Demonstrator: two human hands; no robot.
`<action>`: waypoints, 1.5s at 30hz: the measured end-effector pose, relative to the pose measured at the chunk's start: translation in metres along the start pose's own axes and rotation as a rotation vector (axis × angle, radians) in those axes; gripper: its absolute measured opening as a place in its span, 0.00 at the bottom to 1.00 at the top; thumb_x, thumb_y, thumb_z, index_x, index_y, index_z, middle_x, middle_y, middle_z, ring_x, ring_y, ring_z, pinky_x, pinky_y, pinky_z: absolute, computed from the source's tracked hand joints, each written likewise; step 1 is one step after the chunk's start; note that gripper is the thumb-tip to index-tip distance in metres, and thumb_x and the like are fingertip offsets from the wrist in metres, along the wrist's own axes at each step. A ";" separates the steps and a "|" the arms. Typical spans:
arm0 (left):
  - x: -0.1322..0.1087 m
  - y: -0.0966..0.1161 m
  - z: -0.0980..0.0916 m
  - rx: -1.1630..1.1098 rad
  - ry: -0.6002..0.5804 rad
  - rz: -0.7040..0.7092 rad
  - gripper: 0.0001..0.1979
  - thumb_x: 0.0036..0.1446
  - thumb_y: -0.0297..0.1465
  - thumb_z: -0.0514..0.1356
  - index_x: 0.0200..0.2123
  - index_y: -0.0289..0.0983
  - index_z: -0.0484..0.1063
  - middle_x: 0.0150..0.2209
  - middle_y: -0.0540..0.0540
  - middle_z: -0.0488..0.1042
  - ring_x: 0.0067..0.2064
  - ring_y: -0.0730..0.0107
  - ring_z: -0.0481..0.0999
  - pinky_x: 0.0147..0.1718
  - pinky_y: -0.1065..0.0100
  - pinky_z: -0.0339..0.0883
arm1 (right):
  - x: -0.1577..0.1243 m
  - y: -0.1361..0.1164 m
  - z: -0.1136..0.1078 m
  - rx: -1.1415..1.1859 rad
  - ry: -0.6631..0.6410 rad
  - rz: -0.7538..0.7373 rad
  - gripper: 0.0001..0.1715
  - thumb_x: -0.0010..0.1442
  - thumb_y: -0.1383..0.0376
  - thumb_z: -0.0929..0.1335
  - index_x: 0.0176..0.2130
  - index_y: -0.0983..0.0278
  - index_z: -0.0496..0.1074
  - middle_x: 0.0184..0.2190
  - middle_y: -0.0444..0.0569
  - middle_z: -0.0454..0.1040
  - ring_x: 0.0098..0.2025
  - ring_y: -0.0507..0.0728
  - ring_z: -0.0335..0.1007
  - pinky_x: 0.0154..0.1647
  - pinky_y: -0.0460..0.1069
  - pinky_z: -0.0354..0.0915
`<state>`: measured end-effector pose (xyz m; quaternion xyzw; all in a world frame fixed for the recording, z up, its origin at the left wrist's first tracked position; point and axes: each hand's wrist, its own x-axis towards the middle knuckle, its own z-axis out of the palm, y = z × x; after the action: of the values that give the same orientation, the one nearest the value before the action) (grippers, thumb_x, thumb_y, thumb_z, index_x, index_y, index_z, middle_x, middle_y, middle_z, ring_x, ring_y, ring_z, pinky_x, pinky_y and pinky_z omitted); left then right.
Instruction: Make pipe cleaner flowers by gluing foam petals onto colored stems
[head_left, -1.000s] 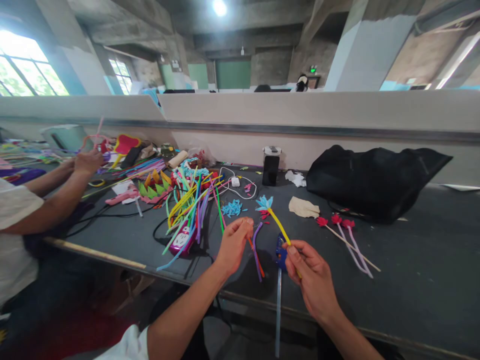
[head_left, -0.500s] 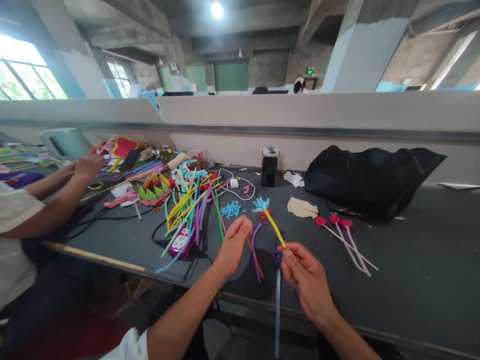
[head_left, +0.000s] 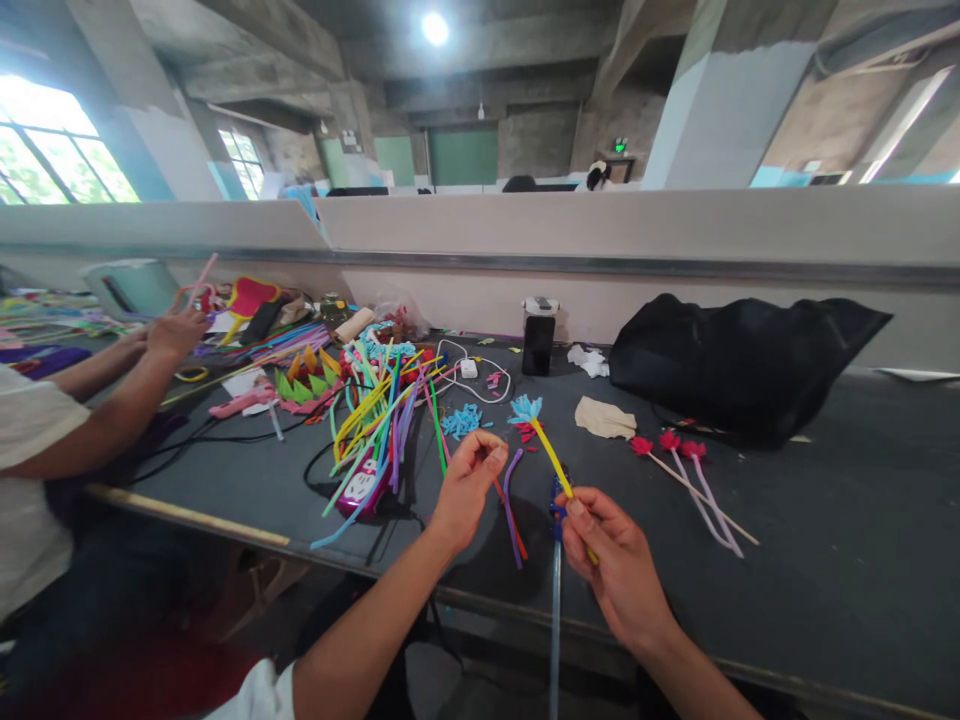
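Note:
My right hand (head_left: pixel 611 560) pinches the yellow pipe-cleaner stem (head_left: pixel 551 450) of a flower, which tilts up and leftward. At the stem's top is a tuft of light blue petals (head_left: pixel 525 408). To the left, my left hand (head_left: pixel 469 490) is closed, thumb and fingertips pressed together; whatever they may hold is too small to make out. Under and beside my right hand lies a blue glue gun (head_left: pixel 557 505) with a clear glue stick (head_left: pixel 555 620) jutting over the table's front edge. A purple pipe cleaner (head_left: pixel 510 500) and a red one (head_left: pixel 521 540) lie between my hands.
Loose blue pieces (head_left: pixel 461 421) and a heap of pipe cleaners (head_left: pixel 375 410) lie to the left, by a purple power strip (head_left: pixel 361 487). At right are red flowers (head_left: pixel 694 450) and a black bag (head_left: pixel 735 365). A phone (head_left: pixel 538 345) stands behind. A co-worker's hands (head_left: pixel 176 330) work at far left.
My left hand has shifted very slightly, its fingers still pinched. The blue flower has moved a touch to the right in my right hand. The co-worker's pink strip now points more upright.

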<state>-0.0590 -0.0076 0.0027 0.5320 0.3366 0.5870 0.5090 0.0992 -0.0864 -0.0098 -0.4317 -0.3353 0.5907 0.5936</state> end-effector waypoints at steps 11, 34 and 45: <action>0.002 -0.002 0.001 -0.163 0.025 -0.032 0.12 0.45 0.30 0.69 0.31 0.38 0.69 0.31 0.52 0.63 0.34 0.74 0.63 0.38 0.71 0.59 | -0.001 0.000 0.002 0.027 -0.089 0.054 0.17 0.55 0.53 0.71 0.35 0.64 0.70 0.14 0.35 0.57 0.17 0.44 0.43 0.18 0.42 0.41; -0.002 -0.003 0.005 -0.306 0.038 -0.216 0.10 0.43 0.34 0.70 0.26 0.36 0.74 0.24 0.52 0.68 0.27 0.77 0.64 0.30 0.71 0.59 | -0.001 0.013 0.014 -0.272 -0.264 0.029 0.18 0.57 0.53 0.69 0.37 0.65 0.73 0.24 0.44 0.71 0.26 0.49 0.63 0.28 0.44 0.59; -0.015 -0.008 0.014 -0.222 -0.165 -0.283 0.11 0.50 0.37 0.66 0.28 0.34 0.73 0.26 0.50 0.69 0.29 0.75 0.65 0.32 0.71 0.58 | 0.011 0.007 0.018 -0.107 -0.042 -0.085 0.17 0.57 0.52 0.68 0.36 0.64 0.71 0.17 0.40 0.67 0.19 0.47 0.57 0.22 0.43 0.56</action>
<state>-0.0451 -0.0222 -0.0063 0.4663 0.2983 0.4975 0.6679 0.0809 -0.0743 -0.0106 -0.4355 -0.3967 0.5552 0.5871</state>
